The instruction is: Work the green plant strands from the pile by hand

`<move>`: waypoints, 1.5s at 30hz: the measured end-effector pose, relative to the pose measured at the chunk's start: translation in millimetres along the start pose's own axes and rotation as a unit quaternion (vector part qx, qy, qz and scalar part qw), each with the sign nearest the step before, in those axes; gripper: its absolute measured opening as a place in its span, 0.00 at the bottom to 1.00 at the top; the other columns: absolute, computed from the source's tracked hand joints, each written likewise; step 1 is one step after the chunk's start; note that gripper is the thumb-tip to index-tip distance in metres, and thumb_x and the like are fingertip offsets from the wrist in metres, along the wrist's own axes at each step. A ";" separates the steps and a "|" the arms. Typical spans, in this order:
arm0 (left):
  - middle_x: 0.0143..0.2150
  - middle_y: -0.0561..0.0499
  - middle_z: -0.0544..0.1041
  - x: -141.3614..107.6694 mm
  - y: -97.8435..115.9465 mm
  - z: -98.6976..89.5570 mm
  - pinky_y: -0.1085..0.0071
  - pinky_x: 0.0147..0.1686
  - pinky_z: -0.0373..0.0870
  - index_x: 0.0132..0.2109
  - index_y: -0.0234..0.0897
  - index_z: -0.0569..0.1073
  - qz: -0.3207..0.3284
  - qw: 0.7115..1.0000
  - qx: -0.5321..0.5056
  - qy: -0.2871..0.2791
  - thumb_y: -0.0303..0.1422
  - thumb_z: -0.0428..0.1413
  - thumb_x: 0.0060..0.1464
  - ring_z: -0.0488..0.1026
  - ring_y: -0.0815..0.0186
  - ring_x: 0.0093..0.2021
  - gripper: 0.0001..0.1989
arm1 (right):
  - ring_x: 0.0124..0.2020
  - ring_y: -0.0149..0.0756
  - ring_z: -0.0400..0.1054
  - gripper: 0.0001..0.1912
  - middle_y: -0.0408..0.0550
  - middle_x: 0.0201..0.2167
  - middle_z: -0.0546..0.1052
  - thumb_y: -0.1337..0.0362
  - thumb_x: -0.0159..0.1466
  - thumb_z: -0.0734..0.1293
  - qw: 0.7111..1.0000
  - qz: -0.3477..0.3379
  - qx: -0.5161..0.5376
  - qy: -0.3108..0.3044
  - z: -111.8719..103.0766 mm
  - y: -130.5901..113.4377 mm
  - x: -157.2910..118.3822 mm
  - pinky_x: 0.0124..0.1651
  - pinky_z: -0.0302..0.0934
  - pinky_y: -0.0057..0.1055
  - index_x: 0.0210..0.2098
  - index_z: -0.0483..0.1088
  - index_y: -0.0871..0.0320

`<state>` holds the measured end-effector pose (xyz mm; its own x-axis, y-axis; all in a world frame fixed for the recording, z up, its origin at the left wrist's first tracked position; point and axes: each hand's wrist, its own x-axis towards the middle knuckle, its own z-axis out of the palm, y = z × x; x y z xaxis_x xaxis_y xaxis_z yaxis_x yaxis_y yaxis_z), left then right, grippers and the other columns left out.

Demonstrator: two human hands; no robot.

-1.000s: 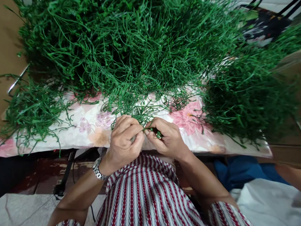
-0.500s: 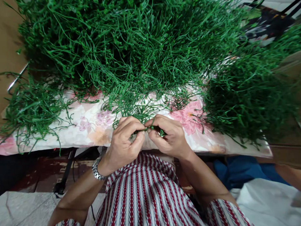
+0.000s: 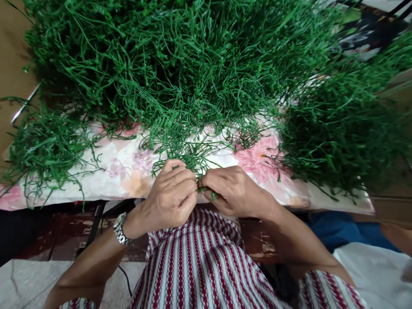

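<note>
Since half a second ago both forearms have swung outward, and the right hand [image 3: 236, 191] has rolled over so that its back shows more; the heaps lie as they did. The hands meet just above the front edge of the floral cloth [image 3: 95, 187] — a short green strand [image 3: 201, 187] sits between their fingertips. The left hand [image 3: 173, 194] has its fingers curled in, thumb and forefinger closed on one end of the strand, the tips partly hidden. The right hand's thumb and forefinger pinch the other side, and bits of green show under its curled palm. Right ahead of the knuckles lie loose strands [image 3: 188, 150], running back into the big green heap [image 3: 175, 61]. A smaller heap [image 3: 50, 146] lies to the left, a denser one [image 3: 340, 131] to the right — both on the cloth. A metal watch [image 3: 120, 229] circles the left wrist, above the striped garment [image 3: 192, 263]
</note>
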<state>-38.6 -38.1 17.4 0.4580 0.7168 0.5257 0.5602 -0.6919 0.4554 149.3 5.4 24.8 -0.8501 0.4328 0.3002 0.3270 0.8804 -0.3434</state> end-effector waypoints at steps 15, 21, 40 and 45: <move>0.23 0.52 0.62 3.2 13.2 -13.7 0.65 0.35 0.63 0.22 0.37 0.60 0.056 0.986 -0.010 -0.158 0.19 0.45 0.50 0.57 0.67 0.28 0.12 | 0.22 0.28 0.58 0.04 0.44 0.24 0.69 0.73 0.57 0.59 0.981 -0.087 -0.029 -0.174 -22.6 -9.5 2.1 0.26 0.45 0.30 0.29 0.61 0.59; 0.25 0.51 0.63 1.6 10.9 -15.4 0.66 0.34 0.63 0.24 0.36 0.61 0.069 0.976 -0.021 -0.204 0.19 0.45 0.50 0.58 0.66 0.29 0.11 | 0.22 0.27 0.58 0.04 0.45 0.25 0.70 0.72 0.59 0.60 0.973 -0.107 -0.033 -0.204 -20.7 -8.7 4.2 0.25 0.44 0.30 0.29 0.63 0.60; 0.36 0.50 0.73 -4.0 -4.6 0.2 0.64 0.41 0.70 0.35 0.40 0.73 -0.177 0.920 -0.244 0.252 0.23 0.53 0.51 0.72 0.63 0.41 0.07 | 0.26 0.29 0.63 0.04 0.43 0.25 0.69 0.71 0.60 0.62 0.934 0.184 0.046 0.302 -35.8 20.2 -39.9 0.29 0.56 0.28 0.31 0.67 0.57; 0.34 0.50 0.74 -5.4 -4.4 -3.2 0.70 0.36 0.68 0.33 0.37 0.72 -0.224 0.938 -0.237 0.120 0.24 0.54 0.52 0.71 0.66 0.39 0.05 | 0.40 0.43 0.62 0.07 0.53 0.31 0.69 0.69 0.62 0.60 0.765 0.241 -0.364 0.474 -97.3 80.4 -101.9 0.43 0.51 0.41 0.34 0.69 0.55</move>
<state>-45.8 -39.2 14.8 0.0498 0.9438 0.3268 0.2634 -0.3281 0.9072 302.4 51.0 53.2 0.0103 0.3828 0.9238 0.9442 0.3004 -0.1350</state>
